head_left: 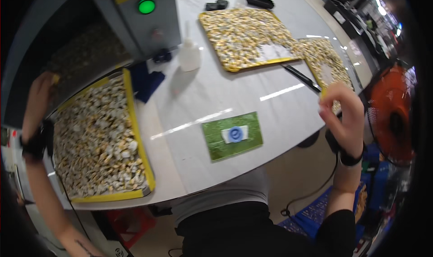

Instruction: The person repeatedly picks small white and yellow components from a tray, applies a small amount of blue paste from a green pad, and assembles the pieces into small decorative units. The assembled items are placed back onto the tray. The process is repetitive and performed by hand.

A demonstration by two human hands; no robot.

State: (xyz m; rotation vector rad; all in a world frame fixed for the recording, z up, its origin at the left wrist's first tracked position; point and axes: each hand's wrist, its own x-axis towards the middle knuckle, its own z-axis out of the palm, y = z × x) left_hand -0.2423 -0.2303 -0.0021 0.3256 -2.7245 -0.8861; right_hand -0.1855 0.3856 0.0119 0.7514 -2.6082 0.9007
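My left hand (39, 97) is at the far left, beside the dark opening of a grey machine (155, 27). Its fingers are curled, with a small yellowish bit at the tips that I cannot make out. Below it lies a large yellow-edged tray (149, 175) full of small gold and silver pieces (97, 139). My right hand (343, 117) hovers off the table's right edge, thumb and fingers bent together; what they hold, if anything, is too small to tell. Close by it is another yellow-edged tray of such pieces (329, 60), partly covered by the hand.
A third tray (266, 62) sits at the back. On the white table (180, 117) are a green sheet with a blue round mark (232, 137), a white bottle (189, 56), dark blue cloth (146, 83) and a black pen-like tool (301, 78). An orange fan (392, 112) stands right.
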